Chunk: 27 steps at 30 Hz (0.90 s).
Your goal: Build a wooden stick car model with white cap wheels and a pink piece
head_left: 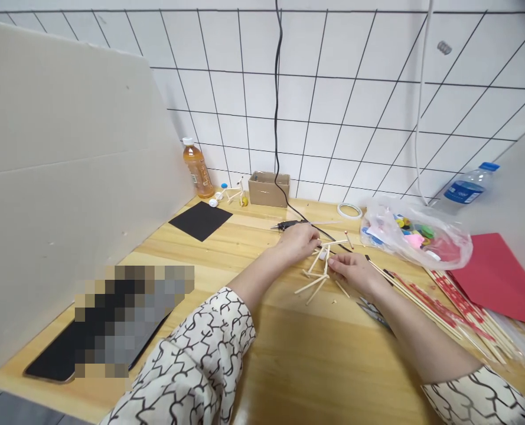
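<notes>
Between my hands, a small frame of thin wooden sticks (326,270) stands on the table, with several sticks joined at angles and a small white piece (322,255) among them. My left hand (301,241) is closed at the upper left of the frame, fingertips pinched at a stick. From the right, my right hand (353,271) pinches an upright stick of the same frame between thumb and fingers. A black tool with a pointed tip (291,225) lies just behind my left hand. Under my right forearm, a grey metal tool (372,310) is partly hidden.
Bundled sticks (457,307), red paper (504,274) and a plastic bag of coloured pieces (415,233) lie right. Tape (349,211), a cardboard box (268,190), another stick model (235,193), bottles and black paper (201,221) stand or lie behind. A phone (54,354) lies left.
</notes>
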Available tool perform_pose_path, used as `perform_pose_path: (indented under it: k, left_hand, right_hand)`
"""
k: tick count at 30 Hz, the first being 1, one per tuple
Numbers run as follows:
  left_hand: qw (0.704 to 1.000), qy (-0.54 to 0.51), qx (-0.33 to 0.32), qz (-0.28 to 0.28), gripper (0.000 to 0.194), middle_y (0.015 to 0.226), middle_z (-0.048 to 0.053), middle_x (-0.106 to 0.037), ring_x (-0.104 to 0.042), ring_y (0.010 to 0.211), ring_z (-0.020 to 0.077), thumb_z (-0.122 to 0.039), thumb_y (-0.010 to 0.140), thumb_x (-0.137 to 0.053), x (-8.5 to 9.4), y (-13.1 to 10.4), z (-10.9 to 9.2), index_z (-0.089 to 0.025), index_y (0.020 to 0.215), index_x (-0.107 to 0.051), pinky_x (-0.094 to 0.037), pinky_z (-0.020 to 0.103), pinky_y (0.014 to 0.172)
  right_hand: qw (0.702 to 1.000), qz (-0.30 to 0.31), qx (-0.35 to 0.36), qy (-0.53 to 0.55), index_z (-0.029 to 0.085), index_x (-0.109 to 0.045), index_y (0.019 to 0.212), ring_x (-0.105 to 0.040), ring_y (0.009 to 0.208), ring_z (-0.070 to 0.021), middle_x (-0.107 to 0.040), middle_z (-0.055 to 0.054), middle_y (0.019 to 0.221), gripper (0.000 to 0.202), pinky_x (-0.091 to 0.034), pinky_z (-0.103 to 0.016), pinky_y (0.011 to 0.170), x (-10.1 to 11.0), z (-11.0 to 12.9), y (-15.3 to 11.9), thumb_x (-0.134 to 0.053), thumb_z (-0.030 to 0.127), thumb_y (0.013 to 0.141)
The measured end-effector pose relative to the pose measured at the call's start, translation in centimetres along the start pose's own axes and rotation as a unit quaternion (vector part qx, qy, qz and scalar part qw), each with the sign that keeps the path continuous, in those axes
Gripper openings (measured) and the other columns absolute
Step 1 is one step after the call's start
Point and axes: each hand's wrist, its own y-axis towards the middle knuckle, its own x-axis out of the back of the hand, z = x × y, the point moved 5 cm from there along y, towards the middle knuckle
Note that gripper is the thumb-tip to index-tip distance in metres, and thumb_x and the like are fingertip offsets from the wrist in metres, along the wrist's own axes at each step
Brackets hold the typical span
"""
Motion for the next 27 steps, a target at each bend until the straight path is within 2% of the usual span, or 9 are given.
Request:
perform_pose_path:
  k: [8, 15, 21, 27]
  left_hand:
    - [0.998, -0.055, -0.004, -0.028, 0.021, 0.077, 0.006, -0.068, -0.059, 0.072, 0.0177, -0.021, 0.077, -0.049, -0.3, -0.5, 0.6, -0.015, 0.079, -0.070, -0.042, 0.026, 0.065]
    - [0.988, -0.134, 0.029, -0.065, 0.019, 0.069, 0.004, -0.066, -0.056, 0.063, 0.0143, -0.019, 0.074, -0.051, 0.0, -1.8, 2.6, -0.014, 0.075, -0.069, -0.040, 0.022, 0.058]
    - [0.965, -0.227, 0.083, -0.101, 0.016, 0.067, 0.003, -0.065, -0.055, 0.059, 0.0120, -0.018, 0.072, -0.053, 0.6, -3.5, 4.6, -0.010, 0.075, -0.067, -0.041, 0.020, 0.055]
    - [0.940, -0.298, 0.110, -0.127, 0.012, 0.063, 0.001, -0.063, -0.054, 0.058, 0.0110, -0.017, 0.069, -0.055, 1.3, -5.3, 6.2, -0.011, 0.071, -0.065, -0.042, 0.020, 0.056]
  right_hand:
    - [0.998, 0.012, 0.000, 0.056, 0.016, -0.052, 0.057, -0.033, 0.043, -0.0063, -0.045, 0.004, 0.046, 0.038, -0.020, -0.021, 0.043, -0.9, 0.9, -0.2, -0.067, 0.051, 0.054]
    - [0.999, 0.003, 0.004, 0.054, 0.017, -0.050, 0.057, -0.031, 0.041, -0.0058, -0.042, 0.006, 0.046, 0.035, -0.018, -0.021, 0.041, -2.2, 2.5, -0.2, -0.066, 0.048, 0.055]
    - [0.999, 0.002, 0.030, 0.012, 0.017, -0.051, 0.060, -0.029, 0.042, -0.0061, -0.040, 0.007, 0.046, 0.029, -0.019, -0.022, 0.042, -3.9, 3.8, 0.5, -0.061, 0.044, 0.059]
    - [0.998, -0.008, 0.059, -0.035, 0.018, -0.049, 0.056, -0.032, 0.045, -0.0071, -0.040, 0.007, 0.047, 0.023, -0.022, -0.022, 0.045, -5.7, 5.0, 1.1, -0.060, 0.037, 0.061]
